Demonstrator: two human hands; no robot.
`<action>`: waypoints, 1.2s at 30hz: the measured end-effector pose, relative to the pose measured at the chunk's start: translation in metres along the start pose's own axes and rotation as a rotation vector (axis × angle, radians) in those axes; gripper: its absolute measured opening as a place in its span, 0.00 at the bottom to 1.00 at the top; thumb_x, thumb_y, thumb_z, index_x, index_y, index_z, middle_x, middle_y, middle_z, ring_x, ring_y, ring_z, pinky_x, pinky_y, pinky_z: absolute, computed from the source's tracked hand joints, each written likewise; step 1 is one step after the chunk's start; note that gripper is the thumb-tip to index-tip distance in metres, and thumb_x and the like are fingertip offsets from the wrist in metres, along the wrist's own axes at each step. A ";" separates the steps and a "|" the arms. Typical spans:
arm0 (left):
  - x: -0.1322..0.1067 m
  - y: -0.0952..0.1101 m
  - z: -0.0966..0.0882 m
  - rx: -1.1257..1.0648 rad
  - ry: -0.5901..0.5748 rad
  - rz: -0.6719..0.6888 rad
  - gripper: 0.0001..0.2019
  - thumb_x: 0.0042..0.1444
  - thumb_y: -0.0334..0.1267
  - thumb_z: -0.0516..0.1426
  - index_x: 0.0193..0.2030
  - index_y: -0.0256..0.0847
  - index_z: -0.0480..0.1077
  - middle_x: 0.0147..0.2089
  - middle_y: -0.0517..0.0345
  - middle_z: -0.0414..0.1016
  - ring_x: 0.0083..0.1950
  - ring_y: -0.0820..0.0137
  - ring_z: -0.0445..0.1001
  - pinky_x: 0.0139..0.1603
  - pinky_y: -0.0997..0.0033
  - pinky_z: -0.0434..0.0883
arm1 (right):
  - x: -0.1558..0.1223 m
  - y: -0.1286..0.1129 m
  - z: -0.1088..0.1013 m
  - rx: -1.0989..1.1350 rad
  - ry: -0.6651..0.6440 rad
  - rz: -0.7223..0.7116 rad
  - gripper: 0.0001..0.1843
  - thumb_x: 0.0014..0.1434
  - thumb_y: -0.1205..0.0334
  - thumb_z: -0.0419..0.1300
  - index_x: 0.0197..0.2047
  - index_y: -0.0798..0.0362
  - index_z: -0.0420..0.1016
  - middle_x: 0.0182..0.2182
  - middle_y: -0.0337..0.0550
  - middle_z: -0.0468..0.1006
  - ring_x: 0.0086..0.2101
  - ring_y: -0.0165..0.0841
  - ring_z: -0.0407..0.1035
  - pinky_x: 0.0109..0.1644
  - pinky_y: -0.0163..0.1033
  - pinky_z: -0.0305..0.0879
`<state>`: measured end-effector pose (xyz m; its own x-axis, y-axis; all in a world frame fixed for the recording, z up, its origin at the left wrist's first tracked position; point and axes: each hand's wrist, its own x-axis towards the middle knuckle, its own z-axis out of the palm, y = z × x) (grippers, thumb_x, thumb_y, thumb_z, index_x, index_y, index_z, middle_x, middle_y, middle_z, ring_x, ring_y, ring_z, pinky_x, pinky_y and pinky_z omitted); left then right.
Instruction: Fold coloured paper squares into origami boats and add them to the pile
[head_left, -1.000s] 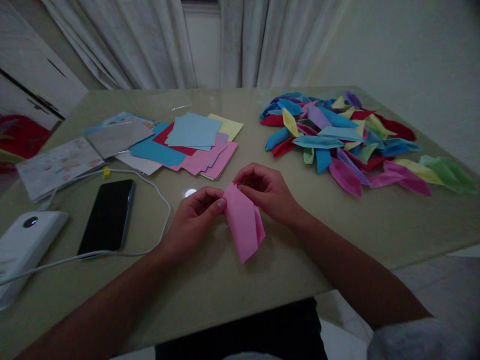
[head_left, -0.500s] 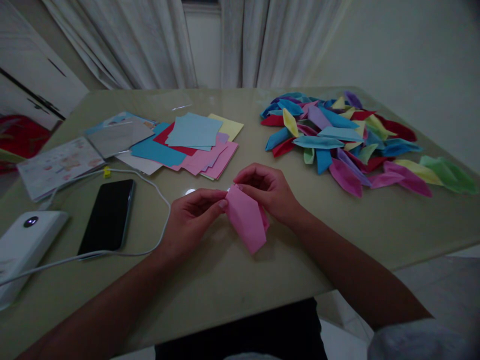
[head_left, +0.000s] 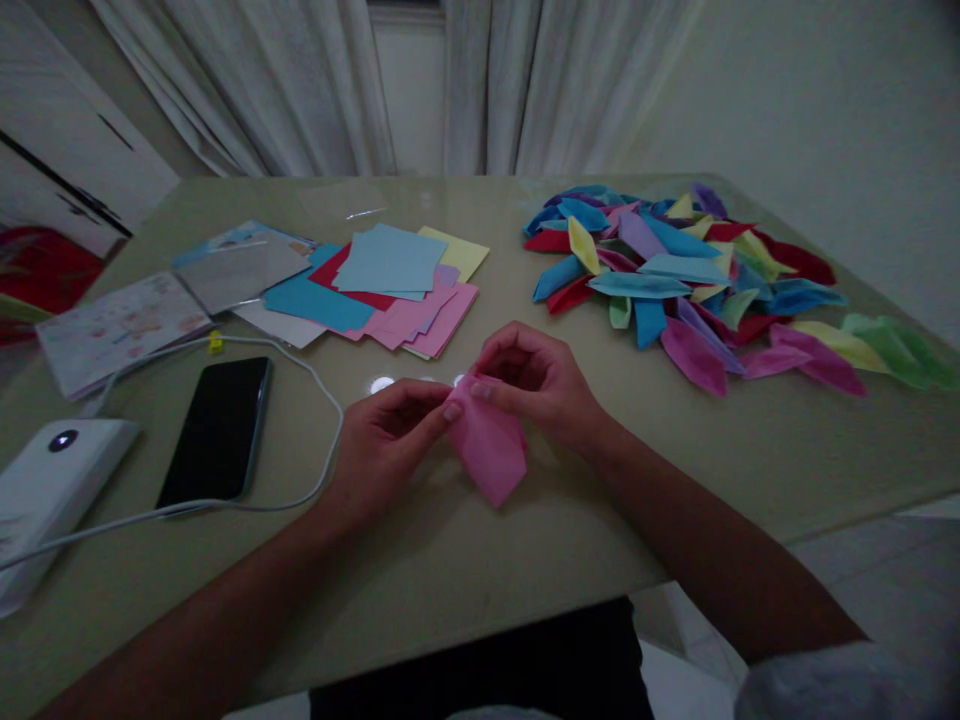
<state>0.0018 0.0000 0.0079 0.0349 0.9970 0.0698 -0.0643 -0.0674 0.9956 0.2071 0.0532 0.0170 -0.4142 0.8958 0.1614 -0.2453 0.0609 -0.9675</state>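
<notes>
A folded pink paper (head_left: 489,450) rests low over the table's near middle, its pointed end toward me. My left hand (head_left: 386,440) pinches its upper left corner with thumb and fingertips. My right hand (head_left: 536,385) is curled over the paper's top edge, fingers closed on it. Both hands hold the same piece. A stack of flat coloured paper squares (head_left: 382,285) lies beyond my left hand. A heap of folded paper boats (head_left: 690,275) in many colours spreads to the right of my right hand.
A black phone (head_left: 217,430) lies face up at the left, with a white cable (head_left: 300,370) looping round it to a white device (head_left: 45,490). Printed sheets (head_left: 120,325) lie at the far left. Curtains hang behind the table (head_left: 450,560).
The pink paper has been lowered and flattened toward the table, looking shorter than before. Both hands stayed on it and shifted slightly.
</notes>
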 end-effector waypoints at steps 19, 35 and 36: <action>0.001 -0.009 -0.005 -0.063 -0.064 0.018 0.07 0.63 0.43 0.71 0.46 0.48 0.86 0.44 0.55 0.87 0.42 0.65 0.83 0.45 0.68 0.81 | -0.003 -0.009 0.000 -0.146 0.007 -0.077 0.12 0.59 0.55 0.77 0.39 0.53 0.84 0.34 0.42 0.83 0.33 0.31 0.76 0.36 0.35 0.74; -0.004 -0.005 -0.004 0.068 -0.050 0.130 0.09 0.64 0.42 0.70 0.49 0.47 0.85 0.47 0.52 0.87 0.44 0.63 0.85 0.44 0.67 0.81 | -0.006 -0.011 0.003 -0.202 -0.004 -0.122 0.11 0.62 0.54 0.75 0.41 0.52 0.83 0.35 0.41 0.81 0.32 0.30 0.73 0.34 0.34 0.71; -0.004 -0.005 -0.004 0.066 -0.051 0.129 0.09 0.64 0.42 0.69 0.49 0.47 0.85 0.46 0.52 0.88 0.44 0.63 0.85 0.44 0.67 0.81 | -0.006 -0.012 0.002 -0.205 -0.014 -0.136 0.10 0.62 0.54 0.74 0.41 0.52 0.83 0.36 0.42 0.81 0.33 0.30 0.74 0.35 0.35 0.71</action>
<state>-0.0017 -0.0040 0.0027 0.0812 0.9767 0.1986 -0.0057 -0.1988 0.9800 0.2103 0.0461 0.0276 -0.4017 0.8674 0.2937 -0.1172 0.2694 -0.9559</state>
